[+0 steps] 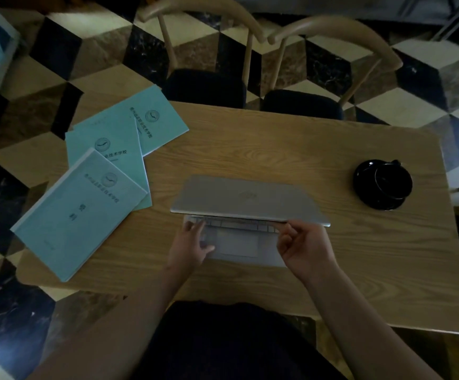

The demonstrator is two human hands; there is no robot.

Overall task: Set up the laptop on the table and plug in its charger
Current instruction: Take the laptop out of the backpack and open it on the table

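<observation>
Under dim light, a wooden table [332, 264] with rounded corners stands on a floor [44, 86] tiled in black, cream and brown cubes. Two chairs [302, 102] with curved pale backs and dark seats are pushed up to its far edge. Three teal booklets [77, 212] lie fanned and overlapping at the left end, the nearest one hanging over the table's edge. A black cup [390, 182] sits on a black saucer [365, 193] near the right end, well apart from everything else.

Near the middle of the near side lies the silver laptop [247, 198], its lid raised only a little, so a strip of keyboard and the touchpad show beneath. The left hand [192, 248] rests flat on the left part of the palm rest, fingers spread and loosely open, fingertips [195, 224] reaching the lowest keys; it grips nothing. The right hand [305, 248] is at the lid's front edge toward the right corner, thumb and curled fingers [291, 229] pinched on that edge from below. No charger is in view.
</observation>
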